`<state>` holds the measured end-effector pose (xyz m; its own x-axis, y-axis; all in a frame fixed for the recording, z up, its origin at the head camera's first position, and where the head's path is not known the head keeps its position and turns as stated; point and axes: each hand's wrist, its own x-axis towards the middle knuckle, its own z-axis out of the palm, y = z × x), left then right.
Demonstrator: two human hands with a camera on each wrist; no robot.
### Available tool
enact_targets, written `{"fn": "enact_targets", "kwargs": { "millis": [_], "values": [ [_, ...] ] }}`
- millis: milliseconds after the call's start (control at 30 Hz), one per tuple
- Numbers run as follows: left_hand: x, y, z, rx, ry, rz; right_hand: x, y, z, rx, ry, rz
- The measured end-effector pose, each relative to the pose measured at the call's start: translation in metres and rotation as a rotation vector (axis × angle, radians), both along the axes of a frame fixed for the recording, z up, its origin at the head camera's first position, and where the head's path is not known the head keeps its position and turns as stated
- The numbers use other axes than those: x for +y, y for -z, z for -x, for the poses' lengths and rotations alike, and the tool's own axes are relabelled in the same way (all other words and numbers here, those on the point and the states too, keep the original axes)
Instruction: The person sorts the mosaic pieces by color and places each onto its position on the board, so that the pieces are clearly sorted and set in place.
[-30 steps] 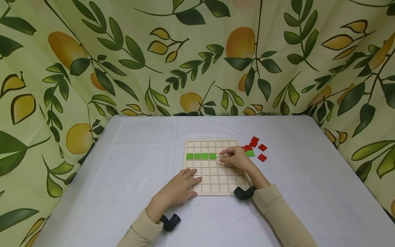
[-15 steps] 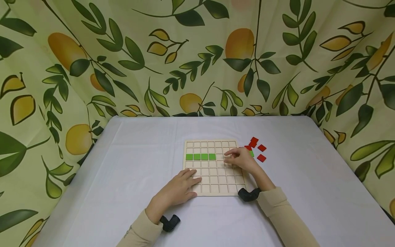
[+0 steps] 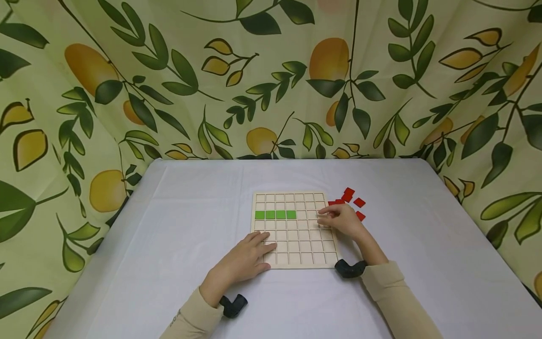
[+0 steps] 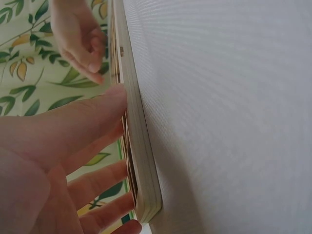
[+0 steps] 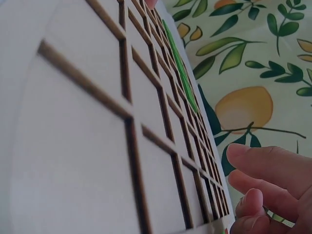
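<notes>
A pale wooden grid board (image 3: 294, 246) lies on the white cloth, with a row of several green square tiles (image 3: 270, 214) in its left cells. My left hand (image 3: 245, 256) rests on the board's lower left part, fingers spread. In the left wrist view the thumb (image 4: 105, 107) lies along the board's edge. My right hand (image 3: 345, 220) is over the board's right edge, level with the green row. The right wrist view shows its fingers (image 5: 273, 168) loosely bent, thumb and forefinger apart, holding nothing.
Several red square tiles (image 3: 348, 194) lie scattered just right of the board, some partly behind the right hand. Black wrist cameras (image 3: 350, 269) sit below both wrists. A leaf-and-fruit patterned curtain (image 3: 262, 94) surrounds the table (image 3: 195, 197) at the back and sides.
My right hand has drawn back to the right, from beside the last green tile to the board's right edge, now covering the loose green tile there. The left hand stays put.
</notes>
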<state>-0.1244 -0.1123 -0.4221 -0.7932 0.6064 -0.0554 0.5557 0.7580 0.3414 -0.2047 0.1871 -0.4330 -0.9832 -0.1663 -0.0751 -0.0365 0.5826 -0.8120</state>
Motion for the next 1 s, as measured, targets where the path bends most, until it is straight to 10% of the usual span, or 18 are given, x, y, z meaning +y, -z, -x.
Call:
{"fn": "enact_targets", "kwargs": {
  "millis": [1000],
  "values": [
    [-0.001, -0.001, -0.001, -0.014, 0.002, -0.011, 0.03, 0.005, 0.002, -0.005, 0.169, -0.116]
  ]
}}
